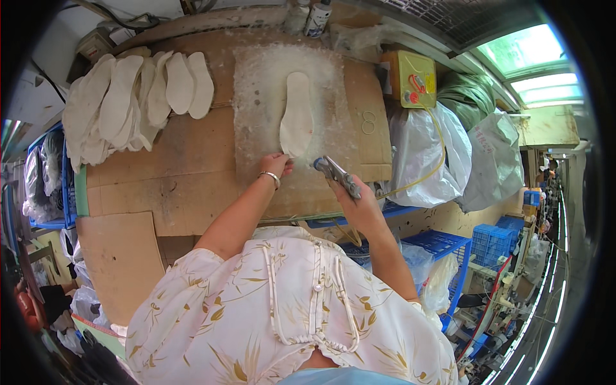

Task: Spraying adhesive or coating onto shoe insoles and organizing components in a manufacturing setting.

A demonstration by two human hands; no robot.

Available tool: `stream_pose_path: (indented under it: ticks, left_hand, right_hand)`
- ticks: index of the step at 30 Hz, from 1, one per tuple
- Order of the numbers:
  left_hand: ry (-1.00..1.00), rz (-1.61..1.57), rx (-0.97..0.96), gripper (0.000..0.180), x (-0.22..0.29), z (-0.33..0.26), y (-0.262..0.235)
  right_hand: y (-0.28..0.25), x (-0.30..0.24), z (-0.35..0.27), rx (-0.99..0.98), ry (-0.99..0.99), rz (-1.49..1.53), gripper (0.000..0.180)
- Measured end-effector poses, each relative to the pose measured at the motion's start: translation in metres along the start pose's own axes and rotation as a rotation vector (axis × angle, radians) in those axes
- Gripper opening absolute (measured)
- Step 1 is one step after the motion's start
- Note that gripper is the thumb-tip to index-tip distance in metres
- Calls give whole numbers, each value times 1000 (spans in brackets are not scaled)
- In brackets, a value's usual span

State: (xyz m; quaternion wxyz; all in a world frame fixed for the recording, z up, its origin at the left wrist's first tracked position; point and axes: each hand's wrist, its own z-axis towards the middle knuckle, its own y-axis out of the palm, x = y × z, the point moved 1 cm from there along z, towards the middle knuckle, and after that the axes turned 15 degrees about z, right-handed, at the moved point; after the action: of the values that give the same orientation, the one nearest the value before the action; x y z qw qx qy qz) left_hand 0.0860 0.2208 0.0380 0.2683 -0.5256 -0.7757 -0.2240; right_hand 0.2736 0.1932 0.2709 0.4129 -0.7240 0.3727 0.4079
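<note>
A cream insole [297,119] lies lengthwise on a whitish, residue-coated sheet [253,106] in the middle of the cardboard-covered table. My left hand [276,165], with a bracelet at the wrist, is closed at the insole's near end, fingertips pinching its edge. In my right hand [358,206] is a metal spray gun [338,176], its blue-tipped nozzle just right of the insole's near end and apart from it. A yellowish hose [410,186] runs near my right hand. Whether any spray is coming out, I cannot tell.
Stacked cream insoles [119,102] lie at the far left. A yellow container [414,78] stands at the back right, beside white plastic bags [420,154]. Bottles [317,19] stand at the back edge. A blue crate [443,247] sits below the table at right.
</note>
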Motion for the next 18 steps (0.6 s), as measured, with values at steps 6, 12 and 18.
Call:
stream_pose_path:
  ticks: [6,12,18]
  left_hand:
    - [-14,-11,-15,15,0,1,-2]
    - [17,54,24,12,3,-9,0]
    - [3,98,6,14,1,-7,-1]
  right_hand:
    - [6,-11,17,40,-40,-18,27]
    - [8,-7,36,58,-74,-4,27]
    - [9,-6,57,63,-106,8,29]
